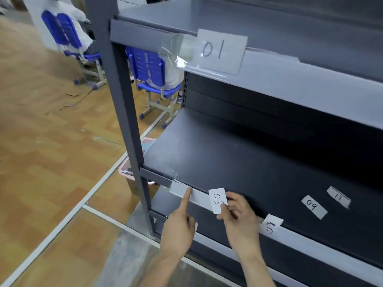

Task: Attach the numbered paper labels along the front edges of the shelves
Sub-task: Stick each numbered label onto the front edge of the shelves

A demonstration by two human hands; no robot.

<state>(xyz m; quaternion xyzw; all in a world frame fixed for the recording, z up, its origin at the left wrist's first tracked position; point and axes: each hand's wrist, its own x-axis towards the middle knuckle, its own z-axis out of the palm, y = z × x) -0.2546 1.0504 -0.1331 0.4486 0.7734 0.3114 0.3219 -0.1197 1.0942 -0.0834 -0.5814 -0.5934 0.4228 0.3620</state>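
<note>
At middle shelf's front edge [200,198], pinching label 05 [217,200] between thumb and fingers of right hand [238,214], flat against it; pressing edge just left of 05 with straight forefinger of left hand [179,226], gripping nothing. Lying loose on shelf behind: 09 [314,206], 11 [338,196].

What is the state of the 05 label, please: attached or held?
Held: the right hand pinches the 05 label at the shelf's front edge.

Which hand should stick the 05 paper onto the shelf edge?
The right hand. It already pinches the 05 label right against the shelf's front strip. The left hand only touches the strip's end with one fingertip, so it probably suits steadying better.
</note>
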